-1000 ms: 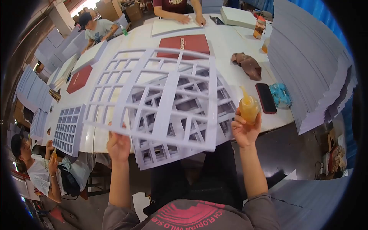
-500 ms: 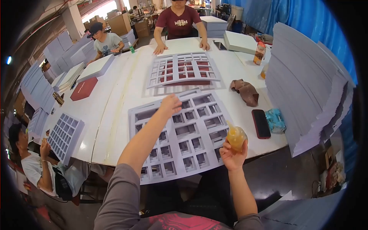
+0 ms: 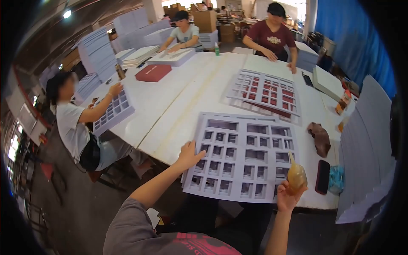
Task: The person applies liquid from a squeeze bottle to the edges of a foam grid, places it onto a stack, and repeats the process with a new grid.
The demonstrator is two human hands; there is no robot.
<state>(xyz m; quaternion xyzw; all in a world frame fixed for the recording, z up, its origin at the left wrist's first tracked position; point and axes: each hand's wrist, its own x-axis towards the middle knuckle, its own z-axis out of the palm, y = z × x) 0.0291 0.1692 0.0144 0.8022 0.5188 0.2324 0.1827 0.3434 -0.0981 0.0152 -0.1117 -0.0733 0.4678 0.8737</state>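
Observation:
A pale grey grid panel (image 3: 240, 170) with rectangular openings lies over the near table edge, on top of at least one similar panel whose edge shows behind it. My left hand (image 3: 191, 156) is closed on its left edge, thumb over the top face and the other fingers along the side. In my right hand (image 3: 288, 196) is a squeeze bottle (image 3: 297, 178) of yellowish glue, held upright with its nozzle up, by the panel's right edge. Farther back, another grid panel (image 3: 264, 91) rests tilted over a dark red board (image 3: 272, 109).
A phone (image 3: 322, 177), a blue packet (image 3: 336, 180) and a brown cloth (image 3: 319, 139) lie on the right, beside tall stacked sheets (image 3: 365, 148). Three co-workers sit or stand around the white table (image 3: 170, 123). A red box (image 3: 153, 72) stands at the far left.
My view has turned left. My left hand has moved from above the panel's far part to its left edge. The top panel now lies straighter. The glue bottle stays in my right hand.

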